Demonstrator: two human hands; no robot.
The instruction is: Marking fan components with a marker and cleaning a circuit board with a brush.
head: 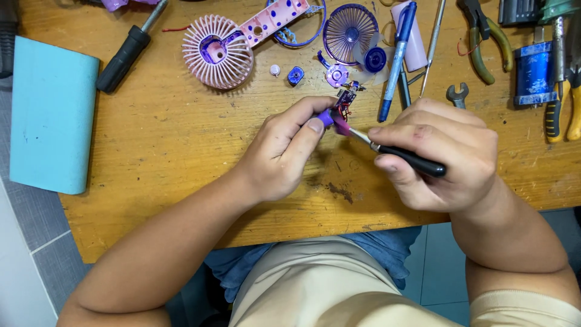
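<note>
My left hand (284,151) pinches a small purple part with a tiny circuit board and red wires (342,104) above the wooden table (163,133). My right hand (439,154) grips a small brush with a black handle (411,160), and the brush's pink tip touches the purple part next to my left thumb. Beyond my hands lie the pieces of a taken-apart hand fan: a pink round grille with a dotted pink handle (219,51), a purple grille (350,25), a blue-hubbed fan blade (375,59) and a few small purple bits (295,75).
A black-handled screwdriver (124,57) lies at the upper left. A light blue pad (51,115) overhangs the table's left edge. A blue pen (396,57), a thin metal pick (433,45), a small wrench (457,94), pliers (487,39) and a blue box (534,72) crowd the upper right.
</note>
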